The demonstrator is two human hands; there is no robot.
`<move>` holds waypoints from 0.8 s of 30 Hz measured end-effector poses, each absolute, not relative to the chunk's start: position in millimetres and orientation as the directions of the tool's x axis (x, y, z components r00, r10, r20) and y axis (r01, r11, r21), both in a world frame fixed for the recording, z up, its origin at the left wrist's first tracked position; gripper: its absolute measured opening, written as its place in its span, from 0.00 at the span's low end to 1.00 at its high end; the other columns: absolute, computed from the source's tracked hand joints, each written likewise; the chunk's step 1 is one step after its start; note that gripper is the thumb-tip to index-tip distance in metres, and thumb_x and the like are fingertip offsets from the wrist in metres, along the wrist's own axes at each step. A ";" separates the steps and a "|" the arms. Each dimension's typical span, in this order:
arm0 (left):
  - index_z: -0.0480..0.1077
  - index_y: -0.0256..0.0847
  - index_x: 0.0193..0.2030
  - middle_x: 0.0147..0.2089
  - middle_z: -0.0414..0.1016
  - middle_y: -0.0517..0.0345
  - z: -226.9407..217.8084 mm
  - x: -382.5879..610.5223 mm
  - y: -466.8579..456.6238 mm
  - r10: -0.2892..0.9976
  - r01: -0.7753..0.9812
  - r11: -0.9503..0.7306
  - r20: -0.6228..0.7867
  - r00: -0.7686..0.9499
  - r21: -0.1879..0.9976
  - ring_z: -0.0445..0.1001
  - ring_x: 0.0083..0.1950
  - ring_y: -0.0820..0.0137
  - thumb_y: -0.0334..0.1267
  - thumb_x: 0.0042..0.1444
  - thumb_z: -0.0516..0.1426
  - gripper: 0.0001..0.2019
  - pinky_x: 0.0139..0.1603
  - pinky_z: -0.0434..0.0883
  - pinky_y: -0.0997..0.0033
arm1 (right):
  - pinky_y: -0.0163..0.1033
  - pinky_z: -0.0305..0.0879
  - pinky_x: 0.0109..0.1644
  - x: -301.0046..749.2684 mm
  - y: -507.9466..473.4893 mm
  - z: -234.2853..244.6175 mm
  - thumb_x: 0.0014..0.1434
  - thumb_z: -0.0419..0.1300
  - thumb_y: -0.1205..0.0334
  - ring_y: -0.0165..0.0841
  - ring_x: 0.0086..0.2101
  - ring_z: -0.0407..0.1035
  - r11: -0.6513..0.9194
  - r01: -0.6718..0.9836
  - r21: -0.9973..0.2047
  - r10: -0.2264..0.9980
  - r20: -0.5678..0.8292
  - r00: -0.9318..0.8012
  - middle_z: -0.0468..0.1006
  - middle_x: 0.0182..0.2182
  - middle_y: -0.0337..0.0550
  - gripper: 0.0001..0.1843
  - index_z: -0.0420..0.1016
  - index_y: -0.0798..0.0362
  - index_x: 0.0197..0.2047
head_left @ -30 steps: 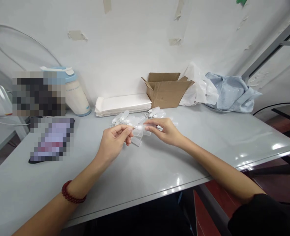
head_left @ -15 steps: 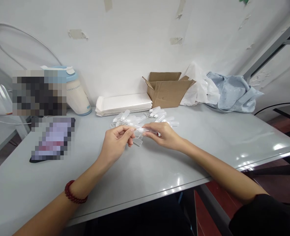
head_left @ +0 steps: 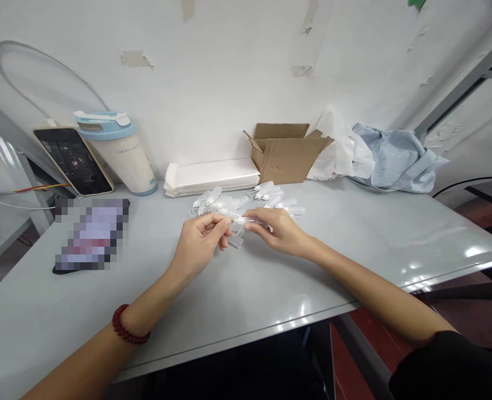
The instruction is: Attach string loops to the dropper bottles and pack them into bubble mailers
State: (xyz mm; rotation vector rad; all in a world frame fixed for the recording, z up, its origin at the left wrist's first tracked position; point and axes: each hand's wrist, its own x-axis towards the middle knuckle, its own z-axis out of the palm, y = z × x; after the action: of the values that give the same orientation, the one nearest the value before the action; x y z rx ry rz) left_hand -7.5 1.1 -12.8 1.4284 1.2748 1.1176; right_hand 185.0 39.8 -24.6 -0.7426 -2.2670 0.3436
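Head cam: right hand point(head_left: 279, 229) pinches the body of a clear white-capped tube point(head_left: 241, 220), over the middle of the grey table point(head_left: 250, 300). Left hand point(head_left: 202, 244) pinches its cap end; detail there too small to read. More tubes point(head_left: 266, 190) piled just beyond, cardboard box point(head_left: 285, 161) farther back.

the held vial point(head_left: 240, 220) is a slim, see-through tube with a white collar, set crosswise and nearly level, white end to the left, clear body to the right, pinched at both sides and partly covered. behind the held vial, to the left, a loose cluster of similar vials point(head_left: 215, 194) lies jumbled among thin, pale loops. behind it to the right lies a second group point(head_left: 264, 191), clear bodies with white ends. just in front of it, a clear piece point(head_left: 235, 242) slants.
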 end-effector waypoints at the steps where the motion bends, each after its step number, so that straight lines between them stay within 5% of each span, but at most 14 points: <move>1: 0.71 0.37 0.26 0.21 0.70 0.62 -12.9 -7.5 1.2 0.996 0.187 -0.070 0.059 0.065 0.980 0.66 0.21 0.77 0.42 0.56 0.57 0.12 0.25 0.65 0.75 | 0.31 0.59 0.27 185.2 39.8 -24.6 0.63 0.54 0.60 0.25 0.22 0.62 0.801 0.409 -0.438 0.598 0.554 -0.579 0.76 0.26 0.43 0.13 0.73 0.61 0.42; 24: 0.71 0.37 0.26 0.23 0.69 0.61 -16.5 -7.6 2.8 0.996 0.087 -0.065 0.059 0.062 0.994 0.65 0.22 0.77 0.41 0.55 0.58 0.11 0.26 0.64 0.74 | 0.31 0.58 0.28 184.4 37.9 -19.8 0.63 0.54 0.60 0.25 0.22 0.61 0.780 0.406 -0.476 0.622 0.519 -0.586 0.75 0.26 0.42 0.13 0.73 0.61 0.42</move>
State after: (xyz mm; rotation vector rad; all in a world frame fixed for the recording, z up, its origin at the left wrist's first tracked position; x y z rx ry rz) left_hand -7.6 2.8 -16.5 1.3486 1.1998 1.1665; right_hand 184.4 37.9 -19.8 -0.7595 -2.2739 0.4021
